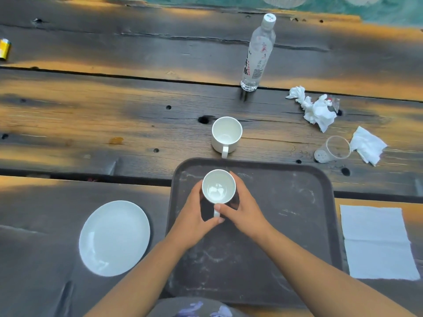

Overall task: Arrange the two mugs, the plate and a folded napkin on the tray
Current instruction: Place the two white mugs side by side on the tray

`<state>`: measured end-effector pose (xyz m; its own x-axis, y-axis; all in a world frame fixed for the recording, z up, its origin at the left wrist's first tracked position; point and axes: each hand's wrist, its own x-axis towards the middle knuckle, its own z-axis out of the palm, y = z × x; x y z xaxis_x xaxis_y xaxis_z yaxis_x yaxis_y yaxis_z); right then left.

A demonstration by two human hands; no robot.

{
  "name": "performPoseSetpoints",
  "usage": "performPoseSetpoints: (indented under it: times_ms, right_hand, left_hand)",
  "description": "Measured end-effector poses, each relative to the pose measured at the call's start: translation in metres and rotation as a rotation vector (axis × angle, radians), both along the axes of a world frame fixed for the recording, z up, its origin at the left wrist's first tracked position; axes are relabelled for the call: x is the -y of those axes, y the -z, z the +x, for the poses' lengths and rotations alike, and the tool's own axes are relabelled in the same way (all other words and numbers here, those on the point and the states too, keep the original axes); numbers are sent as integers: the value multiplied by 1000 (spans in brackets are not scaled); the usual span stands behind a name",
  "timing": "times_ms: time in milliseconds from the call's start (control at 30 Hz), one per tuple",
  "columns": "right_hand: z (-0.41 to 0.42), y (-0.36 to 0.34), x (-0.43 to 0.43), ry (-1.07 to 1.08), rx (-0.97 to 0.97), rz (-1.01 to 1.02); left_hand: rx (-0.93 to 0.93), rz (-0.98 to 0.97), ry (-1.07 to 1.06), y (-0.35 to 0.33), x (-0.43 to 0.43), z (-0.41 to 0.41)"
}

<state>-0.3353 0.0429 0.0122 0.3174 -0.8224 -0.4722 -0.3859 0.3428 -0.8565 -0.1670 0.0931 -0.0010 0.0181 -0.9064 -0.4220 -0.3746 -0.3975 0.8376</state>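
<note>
A dark brown tray lies on the wooden table in front of me. Over its far left part is a white mug, handle toward me, held from both sides: my left hand wraps its left side with the thumb by the handle, my right hand cups its right side. I cannot tell whether the mug rests on the tray or hangs just above it. A second white mug stands upright on the table just beyond the tray. The white plate lies left of the tray. A flat white napkin lies to the right.
A clear water bottle stands farther back. Crumpled tissues and another tissue lie at the right, beside a tipped clear plastic cup. A yellow object sits at the far left edge.
</note>
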Motion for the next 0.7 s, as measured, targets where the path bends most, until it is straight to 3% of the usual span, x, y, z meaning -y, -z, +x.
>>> performPoseSetpoints:
  times_ms: [700]
  right_hand:
    - [-5,4,11,-2,10,6]
  left_hand:
    - [-2,10,16,2,9,-3]
